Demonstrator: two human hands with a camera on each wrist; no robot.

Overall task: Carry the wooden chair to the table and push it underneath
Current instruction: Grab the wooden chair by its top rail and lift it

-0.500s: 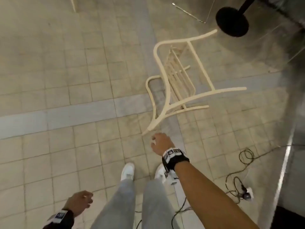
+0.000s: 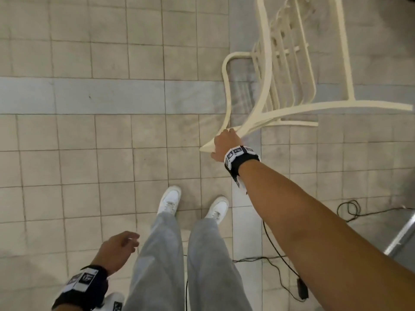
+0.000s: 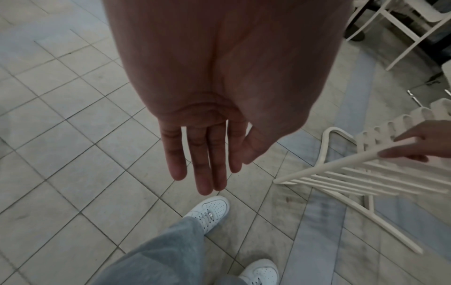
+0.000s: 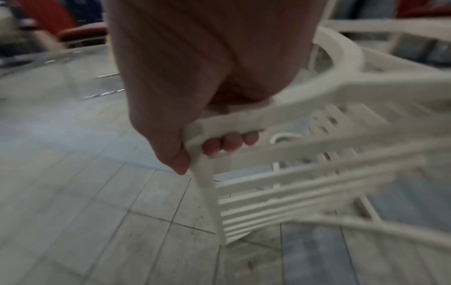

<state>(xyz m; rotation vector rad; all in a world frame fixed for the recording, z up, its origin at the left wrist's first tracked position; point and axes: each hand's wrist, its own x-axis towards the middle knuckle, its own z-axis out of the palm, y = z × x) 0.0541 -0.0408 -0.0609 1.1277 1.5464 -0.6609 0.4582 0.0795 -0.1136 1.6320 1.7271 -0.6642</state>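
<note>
A cream slatted wooden chair point(image 2: 285, 70) lies tipped on the tiled floor ahead and to my right. My right hand point(image 2: 225, 142) grips the top corner of its backrest; in the right wrist view the fingers point(image 4: 229, 143) curl round the chair point(image 4: 280, 119) rail. My left hand point(image 2: 119, 249) hangs by my left leg, holding nothing. In the left wrist view its fingers point(image 3: 202, 164) point straight down, and the chair point(image 3: 366, 173) shows at right. No table is in view.
Black cables point(image 2: 280, 261) and a small adapter point(image 2: 302, 288) lie on the floor behind my right foot. A metal strip point(image 2: 402, 234) runs along the right edge. Another white chair point(image 3: 400, 25) stands at the far right. Something red point(image 4: 78, 32) shows beyond.
My right hand has reached forward and taken hold of the chair's backrest corner. I have stepped closer, so the chair fills more of the view.
</note>
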